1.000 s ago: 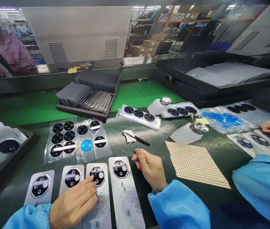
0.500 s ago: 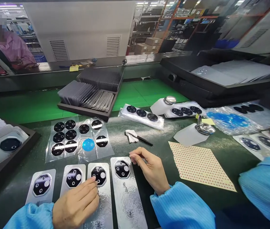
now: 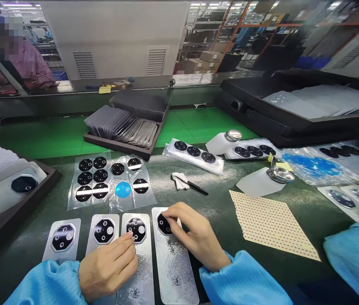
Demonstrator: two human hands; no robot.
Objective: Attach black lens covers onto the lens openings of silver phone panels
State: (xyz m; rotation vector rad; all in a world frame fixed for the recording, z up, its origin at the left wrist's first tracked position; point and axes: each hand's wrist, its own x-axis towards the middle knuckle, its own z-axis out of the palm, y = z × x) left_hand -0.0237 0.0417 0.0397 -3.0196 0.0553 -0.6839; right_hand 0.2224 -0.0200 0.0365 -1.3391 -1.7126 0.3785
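Silver phone back covers lie in a row at the front, each with a black octagonal camera plate. My left hand point(image 3: 111, 264) rests palm down with fingers stretched, its fingertips at the lower edge of the plate on the third cover point(image 3: 136, 271). My right hand point(image 3: 195, 235) reaches over the top of the rightmost cover point(image 3: 176, 262). Thumb and forefinger are pinched together at its black camera plate point(image 3: 163, 223) and hide the plate's right side. Whatever is between those fingertips is too small to see. Two more covers, the leftmost cover point(image 3: 62, 250) and its neighbour point(image 3: 104, 228), lie to the left.
Plastic sheets of round black lens films point(image 3: 100, 176) lie behind the covers. A black pen-like tool point(image 3: 197, 187) touches a white cloth point(image 3: 180, 180). A dotted sticker sheet point(image 3: 271, 224) and pump bottles point(image 3: 257, 182) stand right. A co-worker's blue sleeve point(image 3: 354, 258) is at far right.
My right hand has moved left from beside the rightmost cover onto its camera plate. My left hand stays on the third cover. The co-worker's hand at right has gone out of view.
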